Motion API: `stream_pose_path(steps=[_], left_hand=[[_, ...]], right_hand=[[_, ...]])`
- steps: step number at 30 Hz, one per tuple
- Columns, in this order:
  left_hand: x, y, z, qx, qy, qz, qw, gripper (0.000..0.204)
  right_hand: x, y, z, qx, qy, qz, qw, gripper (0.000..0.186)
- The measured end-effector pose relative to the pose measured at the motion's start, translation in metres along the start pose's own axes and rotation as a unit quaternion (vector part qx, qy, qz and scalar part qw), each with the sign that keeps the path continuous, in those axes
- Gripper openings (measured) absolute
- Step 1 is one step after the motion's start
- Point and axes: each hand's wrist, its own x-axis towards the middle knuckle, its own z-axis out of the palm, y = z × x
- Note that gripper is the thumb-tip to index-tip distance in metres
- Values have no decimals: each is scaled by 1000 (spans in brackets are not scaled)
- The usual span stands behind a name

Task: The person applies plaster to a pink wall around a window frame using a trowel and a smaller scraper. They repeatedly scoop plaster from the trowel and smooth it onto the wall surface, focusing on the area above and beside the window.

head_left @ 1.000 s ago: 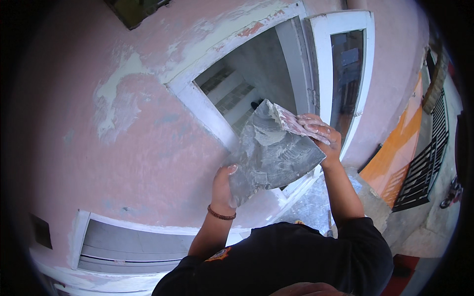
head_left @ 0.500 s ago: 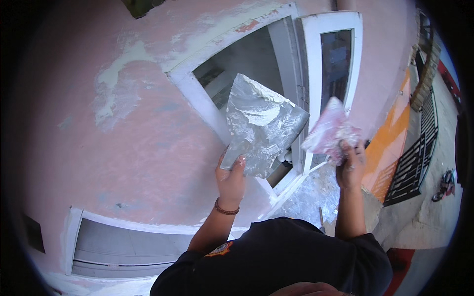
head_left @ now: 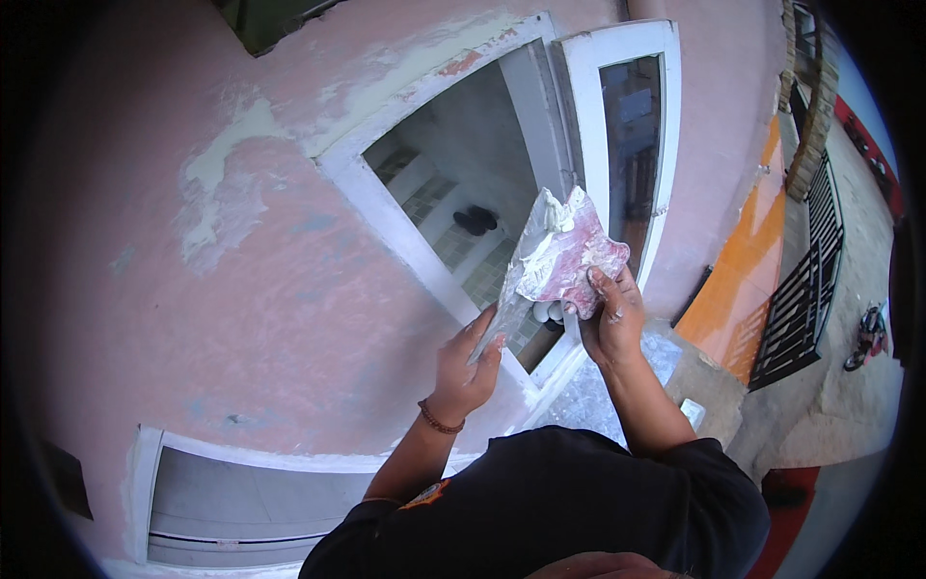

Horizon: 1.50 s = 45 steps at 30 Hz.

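I list, remotely: left hand (head_left: pixel 469 372) gripping the near end of the tilted grey board (head_left: pixel 511 304); right hand (head_left: pixel 617 318) pinching the pink spreader (head_left: pixel 585 253) just beyond it, presumably so the white paste (head_left: pixel 538 268) sits clear of that hand.

Outdoor floor: grey-blue floor with pale splotches (head_left: pixel 637 376), below the doorway
Strip beside it: grey-brown concrete strip (head_left: pixel 719 391); small pale rectangular object (head_left: pixel 693 413) lying on it, kind unclear
Indoor steps: pale-edged steps with grey-brown square tiles (head_left: pixel 424 200); dark pair of shoes (head_left: pixel 476 220) on them
Doorway bottom: white rounded objects (head_left: pixel 548 312), support unclear
Far ground: grey concrete ground (head_left: pixel 801 425); dark motorcycle with red parts (head_left: pixel 868 338) standing on it
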Motion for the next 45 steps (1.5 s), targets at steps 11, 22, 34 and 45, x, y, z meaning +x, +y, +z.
stream_pose_path(steps=[11, 22, 34, 45], left_hand=[[11, -8, -48, 228, -81, 54, 969, 47], [-23, -35, -41, 130, 31, -119, 984, 50], [-2, -71, 66, -37, -108, -140, 984, 26], [8, -39, 100, -181, -27, -325, 928, 31]], right_hand=[[19, 20, -9, 91, -90, 104, 986, 51], [31, 0, -51, 110, -63, 49, 991, 43], [-13, 23, -75, -70, 116, 99, 986, 34], [-14, 21, -75, -215, 137, 69, 964, 26]])
